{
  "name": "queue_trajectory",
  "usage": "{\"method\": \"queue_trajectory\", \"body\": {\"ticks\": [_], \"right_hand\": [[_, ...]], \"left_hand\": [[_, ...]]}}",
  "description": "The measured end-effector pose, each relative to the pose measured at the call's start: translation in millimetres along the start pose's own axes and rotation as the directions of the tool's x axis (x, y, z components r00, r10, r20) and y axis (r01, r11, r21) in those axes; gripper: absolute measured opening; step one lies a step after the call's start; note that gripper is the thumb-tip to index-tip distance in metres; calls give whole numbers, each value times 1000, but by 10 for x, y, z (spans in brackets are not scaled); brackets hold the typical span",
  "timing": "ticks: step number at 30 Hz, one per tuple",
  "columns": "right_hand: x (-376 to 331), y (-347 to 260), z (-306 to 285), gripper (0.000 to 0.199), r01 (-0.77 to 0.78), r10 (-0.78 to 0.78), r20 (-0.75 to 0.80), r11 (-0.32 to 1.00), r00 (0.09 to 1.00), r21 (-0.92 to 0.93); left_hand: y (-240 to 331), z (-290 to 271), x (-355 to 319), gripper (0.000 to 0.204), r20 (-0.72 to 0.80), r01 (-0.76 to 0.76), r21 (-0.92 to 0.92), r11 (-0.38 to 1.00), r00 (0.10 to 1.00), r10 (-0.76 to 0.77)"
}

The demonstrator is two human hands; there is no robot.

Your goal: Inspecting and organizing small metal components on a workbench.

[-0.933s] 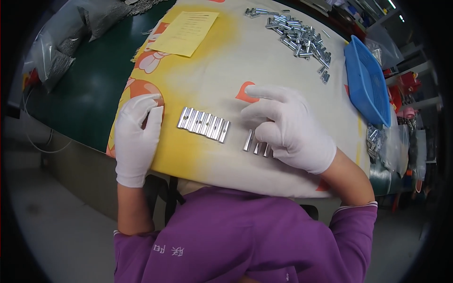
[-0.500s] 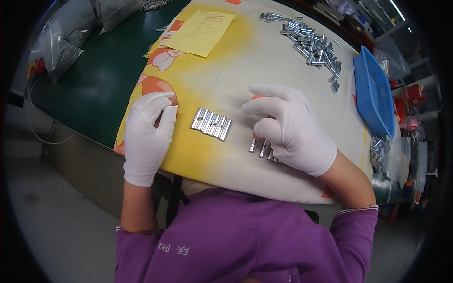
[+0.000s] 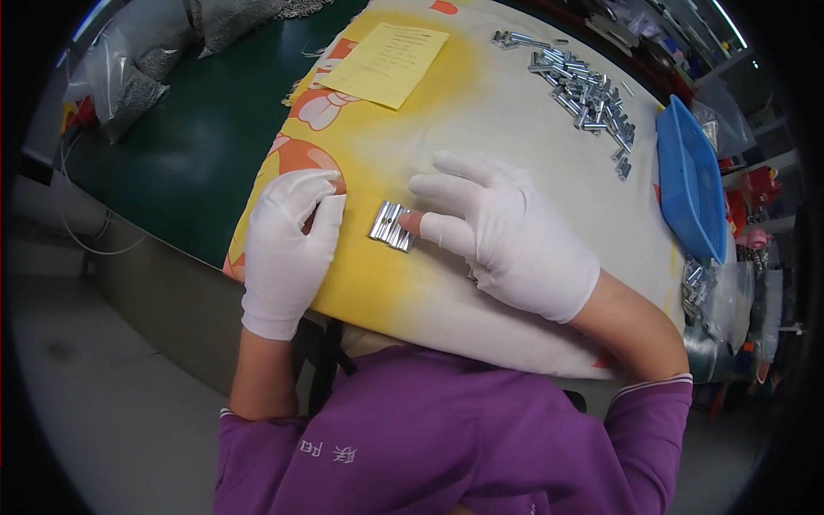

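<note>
A short row of small silver metal pieces [image 3: 391,226] lies side by side on the yellow and white cloth [image 3: 481,112]. My right hand [image 3: 506,232], in a white glove, rests flat on the cloth with a bare fingertip touching the right end of the row. My left hand [image 3: 287,245], also gloved, lies just left of the row, thumb and fingers close together, apart from the pieces. Nothing shows in either hand. Whether more pieces lie under the right palm is hidden.
A heap of several loose silver pieces [image 3: 584,90] lies at the far right of the cloth, next to a blue tray [image 3: 687,184]. A yellow paper sheet [image 3: 386,64] lies at the back. Clear bags [image 3: 129,77] sit on the green table top [image 3: 197,146] at left.
The right hand has slid left onto the row of pieces, covering its right part and the few pieces that lay below it. The left hand has hardly moved.
</note>
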State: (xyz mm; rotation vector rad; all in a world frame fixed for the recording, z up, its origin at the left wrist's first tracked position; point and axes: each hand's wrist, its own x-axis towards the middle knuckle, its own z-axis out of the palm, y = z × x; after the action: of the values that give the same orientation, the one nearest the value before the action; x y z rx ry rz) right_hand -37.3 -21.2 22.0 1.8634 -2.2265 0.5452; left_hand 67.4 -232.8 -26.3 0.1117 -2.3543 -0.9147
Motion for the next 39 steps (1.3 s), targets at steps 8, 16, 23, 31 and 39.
{"method": "queue_trajectory", "body": {"ticks": [8,16,23,31,39], "right_hand": [[36,37,-66,35,50,-51,14,997,999,52],[55,58,-11,19,11,-11,7,1000,1000,2],[-1087,-29,-848,32,-279,264,-111,948,958,-152],[-2084,-760,-765,43,-566,566,-16,825,824,6],[-1799,-736,-482,66,-506,502,65,858,862,86]], "left_hand": [[0,-34,-18,9,19,27,-17,999,999,-27],[65,-1,42,11,70,28,24,999,997,-30],[16,11,-22,15,85,46,88,995,995,-54],[1021,365,-227,35,439,-560,-256,788,659,611],[1246,710,-273,61,637,-454,-388,802,497,589]]}}
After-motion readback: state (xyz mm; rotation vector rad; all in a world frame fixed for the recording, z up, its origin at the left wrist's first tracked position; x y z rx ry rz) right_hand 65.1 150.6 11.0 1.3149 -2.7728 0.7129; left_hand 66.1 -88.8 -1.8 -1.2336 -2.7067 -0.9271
